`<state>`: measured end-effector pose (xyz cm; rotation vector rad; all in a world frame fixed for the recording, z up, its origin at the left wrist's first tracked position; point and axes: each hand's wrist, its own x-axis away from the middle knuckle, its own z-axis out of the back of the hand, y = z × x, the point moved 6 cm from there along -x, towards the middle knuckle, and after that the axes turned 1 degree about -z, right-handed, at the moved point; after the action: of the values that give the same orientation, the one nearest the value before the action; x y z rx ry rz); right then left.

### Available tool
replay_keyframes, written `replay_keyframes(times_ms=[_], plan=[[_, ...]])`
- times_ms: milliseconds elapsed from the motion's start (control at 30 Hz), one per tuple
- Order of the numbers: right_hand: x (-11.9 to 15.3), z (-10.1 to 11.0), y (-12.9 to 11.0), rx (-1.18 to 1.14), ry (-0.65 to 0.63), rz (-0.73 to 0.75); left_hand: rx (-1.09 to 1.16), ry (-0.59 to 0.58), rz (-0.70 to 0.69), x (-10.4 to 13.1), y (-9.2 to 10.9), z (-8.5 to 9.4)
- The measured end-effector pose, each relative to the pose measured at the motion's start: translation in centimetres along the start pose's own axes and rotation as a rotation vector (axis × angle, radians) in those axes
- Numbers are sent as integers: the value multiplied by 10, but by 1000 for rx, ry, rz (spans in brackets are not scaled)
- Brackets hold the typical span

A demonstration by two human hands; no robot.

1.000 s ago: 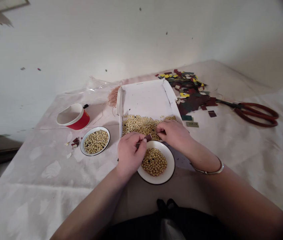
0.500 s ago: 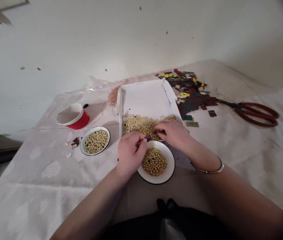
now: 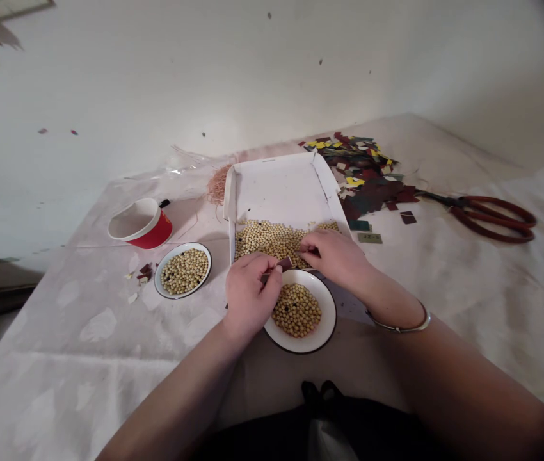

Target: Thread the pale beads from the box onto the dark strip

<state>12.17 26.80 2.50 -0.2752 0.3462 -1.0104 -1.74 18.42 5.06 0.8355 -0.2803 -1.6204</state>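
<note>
A small dark red piece is pinched between the thumb and fingers of my left hand, at the front edge of a white box lid. Pale beads with a few dark ones cover the front part of the lid. Over the lid's front right part, my right hand has its fingers closed near the beads; what they hold is too small to make out. Just below both hands stands a white plate with more beads, its left edge partly behind my left hand.
Left of the lid are a small bowl of beads, a red and white paper cup and scraps. Copper-coloured wire lies behind. Coloured pieces and red-handled scissors lie on the right.
My right hand has shifted slightly to the right, away from the red piece. My left hand keeps its place and its pinch.
</note>
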Motion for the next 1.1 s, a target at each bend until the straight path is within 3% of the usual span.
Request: replay_keyframes(times_ms=[767, 967, 1100], plan=[[0, 13, 7, -243, 161, -57, 5, 0, -15, -1, 2, 0], [1, 15, 10, -309, 172, -144, 15, -8, -10, -1, 2, -1], [2, 19, 6, -326, 197, -98, 12, -13, -3, -1, 1, -1]])
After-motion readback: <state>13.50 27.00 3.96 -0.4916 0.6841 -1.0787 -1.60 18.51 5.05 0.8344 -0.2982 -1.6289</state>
